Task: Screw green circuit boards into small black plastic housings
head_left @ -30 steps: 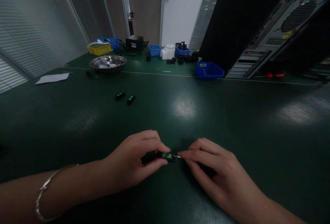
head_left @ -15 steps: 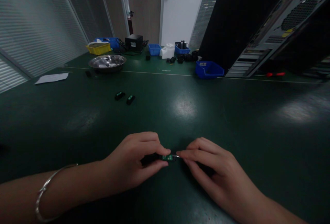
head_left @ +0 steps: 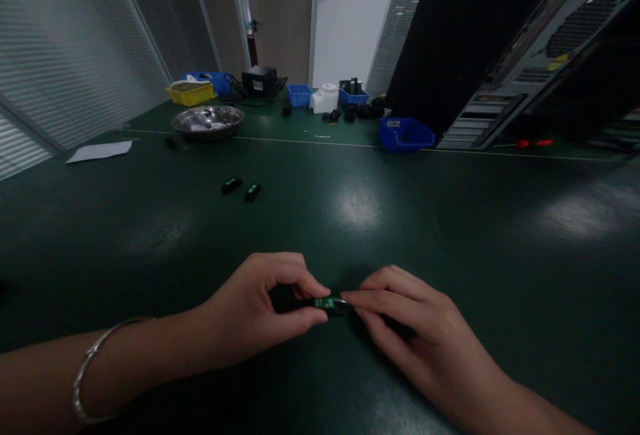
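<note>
Between the thumb and index finger of my left hand (head_left: pixel 273 305) is a small black housing with a green circuit board (head_left: pixel 324 303) facing up. My right hand (head_left: pixel 415 321) is closed in a pinch at the housing's right end, on a thin shiny metal piece (head_left: pixel 340 300) that touches or nearly touches the board. The kind of this piece is too small to tell. Farther back on the table lie two similar black housings with green boards, the left one (head_left: pixel 231 185) and the right one (head_left: pixel 253 193).
On the green table (head_left: pixel 450 221), a metal bowl (head_left: pixel 207 129) and a paper sheet (head_left: pixel 100 151) lie back left. A blue bin (head_left: pixel 406 136) stands beside a computer case (head_left: pixel 540 55) at right. Behind are a yellow tray (head_left: pixel 191 95), a black box (head_left: pixel 260 81) and a white device (head_left: pixel 325 98).
My left fingers have shifted slightly, and the housing sits a touch higher and tilted a little differently. My right hand stays almost where it was at the housing's end.
</note>
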Demonstrator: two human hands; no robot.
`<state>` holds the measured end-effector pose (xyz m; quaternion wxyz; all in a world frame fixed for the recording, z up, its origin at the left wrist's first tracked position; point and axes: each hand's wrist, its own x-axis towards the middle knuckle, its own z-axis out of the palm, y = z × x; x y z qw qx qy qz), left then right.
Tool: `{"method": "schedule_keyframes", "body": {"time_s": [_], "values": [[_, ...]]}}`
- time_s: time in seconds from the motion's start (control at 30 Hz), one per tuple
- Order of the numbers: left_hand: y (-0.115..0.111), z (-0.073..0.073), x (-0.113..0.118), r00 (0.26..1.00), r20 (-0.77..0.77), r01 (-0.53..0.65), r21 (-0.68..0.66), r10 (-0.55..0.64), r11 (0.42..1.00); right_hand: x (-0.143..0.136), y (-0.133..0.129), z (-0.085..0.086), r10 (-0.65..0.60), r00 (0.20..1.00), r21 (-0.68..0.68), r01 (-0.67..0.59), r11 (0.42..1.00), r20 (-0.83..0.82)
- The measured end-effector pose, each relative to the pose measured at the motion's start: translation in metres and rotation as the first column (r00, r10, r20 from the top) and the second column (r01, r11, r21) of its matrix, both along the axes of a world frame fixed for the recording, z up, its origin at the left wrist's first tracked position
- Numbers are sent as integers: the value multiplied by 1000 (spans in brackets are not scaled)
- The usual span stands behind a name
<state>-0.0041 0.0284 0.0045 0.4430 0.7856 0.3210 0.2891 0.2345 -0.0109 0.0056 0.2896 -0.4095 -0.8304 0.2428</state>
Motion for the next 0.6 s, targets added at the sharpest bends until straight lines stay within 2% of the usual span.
{"method": "schedule_keyframes", "body": {"time_s": [0.33, 0.6], "values": [[1, 4, 2, 999, 41, -5, -198, 13, 980, 2, -1, 0, 7, 1000, 69, -6, 998, -8], [2, 0, 2, 994, 104, 49, -248, -23, 968, -1, -2, 2, 22, 997, 33, -19, 999, -80]]}}
